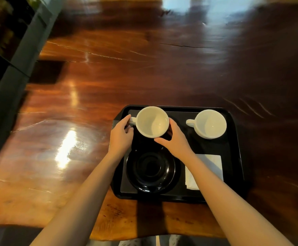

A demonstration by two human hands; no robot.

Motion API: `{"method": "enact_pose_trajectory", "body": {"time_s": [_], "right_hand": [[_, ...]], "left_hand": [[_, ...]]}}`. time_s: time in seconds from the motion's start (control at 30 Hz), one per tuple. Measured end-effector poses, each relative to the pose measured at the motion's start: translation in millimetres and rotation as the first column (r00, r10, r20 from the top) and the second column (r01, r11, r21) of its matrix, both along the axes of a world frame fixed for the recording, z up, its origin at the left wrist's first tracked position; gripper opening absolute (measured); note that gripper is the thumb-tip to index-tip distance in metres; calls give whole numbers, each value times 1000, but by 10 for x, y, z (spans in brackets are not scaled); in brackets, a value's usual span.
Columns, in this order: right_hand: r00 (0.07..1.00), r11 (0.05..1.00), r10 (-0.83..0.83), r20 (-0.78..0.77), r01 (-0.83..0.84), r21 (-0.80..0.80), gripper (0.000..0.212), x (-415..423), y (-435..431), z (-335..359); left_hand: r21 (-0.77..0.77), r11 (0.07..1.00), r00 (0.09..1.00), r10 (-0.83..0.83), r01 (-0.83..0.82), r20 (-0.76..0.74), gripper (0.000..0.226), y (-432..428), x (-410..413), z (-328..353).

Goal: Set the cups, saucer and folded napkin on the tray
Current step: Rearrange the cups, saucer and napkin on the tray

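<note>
A black tray (234, 157) lies on the wooden table near its front edge. At the tray's back left stands a white cup (152, 121), its handle pointing left. My left hand (120, 135) touches the handle side, and my right hand (175, 139) cups the cup's right and near side. A second white cup (209, 124) stands at the back right, nobody touching it. In the front left of the tray a black saucer (151, 170) lies flat. A folded white napkin (210, 166) rests at the front right, partly hidden by my right forearm.
The glossy dark wooden table (109, 77) stretches far beyond and to the left of the tray. A grey ledge with dark shelving (11, 50) runs along the left side. The table's front edge (144, 237) is just below the tray.
</note>
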State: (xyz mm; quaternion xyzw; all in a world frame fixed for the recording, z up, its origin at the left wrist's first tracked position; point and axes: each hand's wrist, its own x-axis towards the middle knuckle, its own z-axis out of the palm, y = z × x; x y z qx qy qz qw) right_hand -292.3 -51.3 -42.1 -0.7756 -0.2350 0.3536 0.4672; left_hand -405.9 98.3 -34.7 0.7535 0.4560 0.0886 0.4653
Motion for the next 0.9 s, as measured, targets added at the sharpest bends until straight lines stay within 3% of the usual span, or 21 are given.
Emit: {"method": "enact_pose_trajectory", "body": {"time_s": [0.13, 0.27, 0.33, 0.5, 0.77, 0.9], "right_hand": [[1000, 994, 21, -7, -22, -110, 79, -1, -190, -25], [983, 961, 90, 158, -44, -272, 48, -162, -461, -69], [968, 949, 134, 211, -64, -310, 39, -232, -504, -77], [963, 928, 154, 220, -65, -366, 34, -277, -453, -72], [966, 930, 124, 228, -33, -366, 37, -289, -505, -50], [964, 968, -85, 253, 140, -210, 41, -199, -630, 77]], "left_hand": [[-85, 996, 996, 41, -34, 82, 56, -75, -160, 63], [137, 966, 965, -193, 218, -175, 49, -291, -530, 63], [164, 937, 928, -260, 309, -265, 46, -436, -631, 41], [177, 943, 935, -229, 282, -272, 40, -515, -620, 11], [162, 944, 934, -241, 289, -262, 41, -538, -629, 2], [138, 958, 950, -220, 253, -220, 47, -445, -596, 46]]}}
